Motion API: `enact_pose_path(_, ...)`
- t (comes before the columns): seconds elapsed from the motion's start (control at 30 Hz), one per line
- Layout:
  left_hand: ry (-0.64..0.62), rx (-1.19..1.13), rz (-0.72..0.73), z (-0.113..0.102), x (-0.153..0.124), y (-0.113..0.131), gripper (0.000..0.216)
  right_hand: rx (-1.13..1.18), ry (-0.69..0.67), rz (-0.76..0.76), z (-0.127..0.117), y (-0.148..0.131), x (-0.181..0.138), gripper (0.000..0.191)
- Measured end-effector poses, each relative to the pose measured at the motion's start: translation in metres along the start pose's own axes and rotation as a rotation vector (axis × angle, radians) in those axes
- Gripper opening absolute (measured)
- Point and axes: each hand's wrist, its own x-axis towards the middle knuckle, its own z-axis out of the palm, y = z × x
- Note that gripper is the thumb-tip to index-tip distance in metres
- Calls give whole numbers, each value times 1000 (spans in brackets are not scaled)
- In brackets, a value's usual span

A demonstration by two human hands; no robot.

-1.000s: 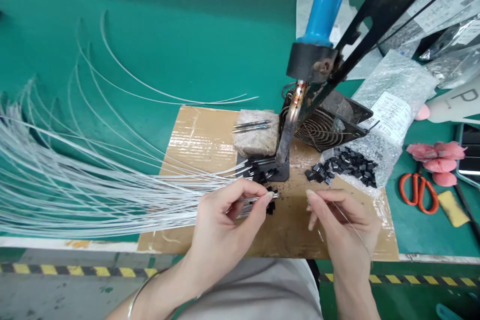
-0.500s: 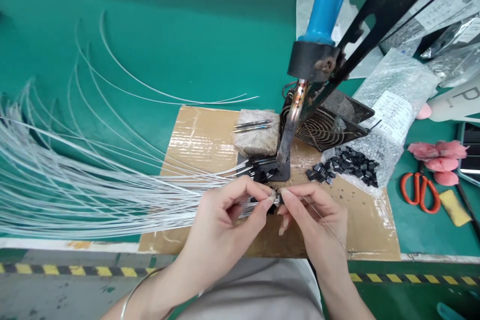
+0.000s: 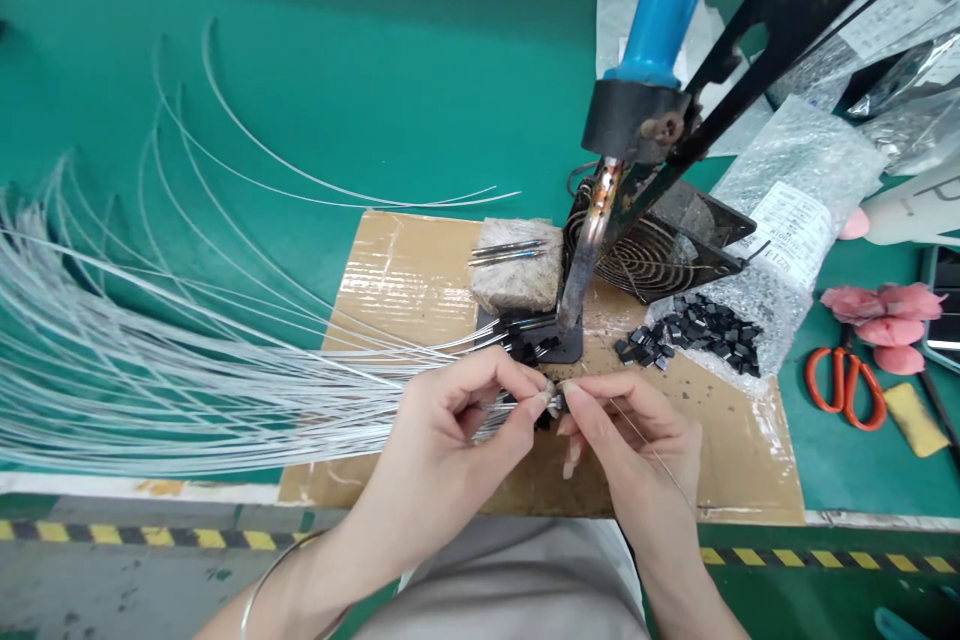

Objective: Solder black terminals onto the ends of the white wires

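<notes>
- On the green bench point(image 3: 420, 100), we have white wires point(image 3: 300, 420) fanned to our left.
- Our left hand point(image 3: 457, 435) pinches wire ends, thumb against forefinger.
- Our right hand point(image 3: 641, 435) closes thumb and forefinger on a black connector point(image 3: 560, 402) at those ends.

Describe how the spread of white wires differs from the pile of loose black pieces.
Colour: the white wires are pale, the black pieces dark.
Shape: the white wires are long and thin; the black pieces are short and blocky.
Arrangement: the white wires fan out leftward; the black pieces lie heaped.
Shared: both lie partly over the cardboard sheet.
</notes>
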Motion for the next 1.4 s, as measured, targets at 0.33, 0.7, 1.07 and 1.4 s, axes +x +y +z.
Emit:
enact_pose_path(0.33,31,22,-1,3,8,-4,13,-279,-39,-248,-11,1,-2,32)
enact_pose_path(0.7,66,61,27,2,19,2,14,-368,-68,-360,-10,-5,5,26)
enact_pose_path(1.07,85,57,36,3,29,5,13,-172,76,-239,11,-15,4,19)
enact_pose_path(1.4,70,76,45,3,32,12,14,-200,41,-324,4,-15,11,20)
